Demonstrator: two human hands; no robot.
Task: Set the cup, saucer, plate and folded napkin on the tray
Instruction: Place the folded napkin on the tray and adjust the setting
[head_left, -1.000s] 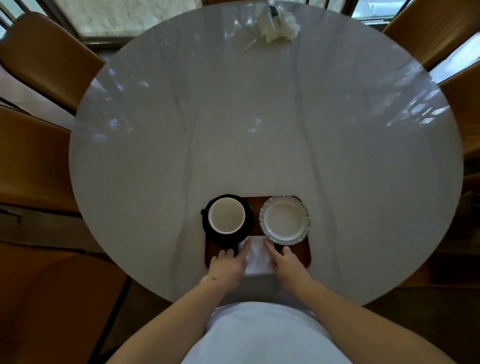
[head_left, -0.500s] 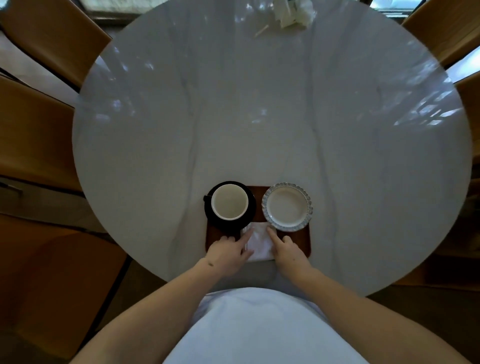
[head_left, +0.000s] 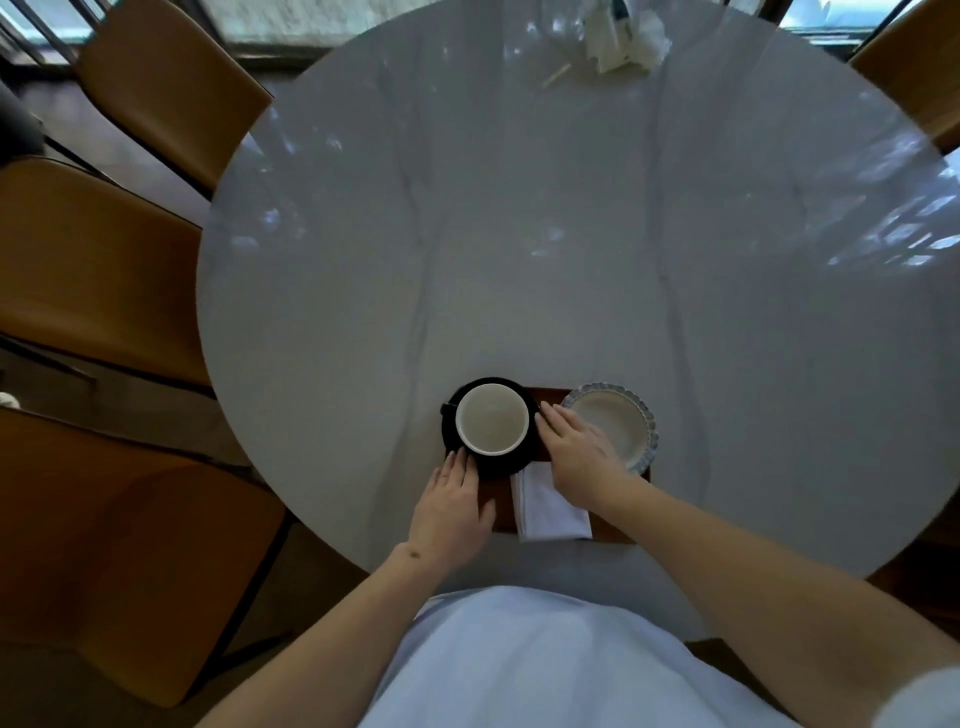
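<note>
Round marble table (head_left: 571, 260): white cup (head_left: 492, 426), black saucer (head_left: 506, 464).

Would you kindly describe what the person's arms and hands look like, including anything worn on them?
Both forearms are bare, with no sleeves, gloves, rings or watch visible. The left hand has a small dark mark at its wrist; the right hand shows none. A pale blue garment covers the torso.

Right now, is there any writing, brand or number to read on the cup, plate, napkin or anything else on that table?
None can be read.
Cup, saucer, plate, folded napkin, tray: no visible print.
White packaging at the table's far edge: a dark patch, too blurred to read.
</note>
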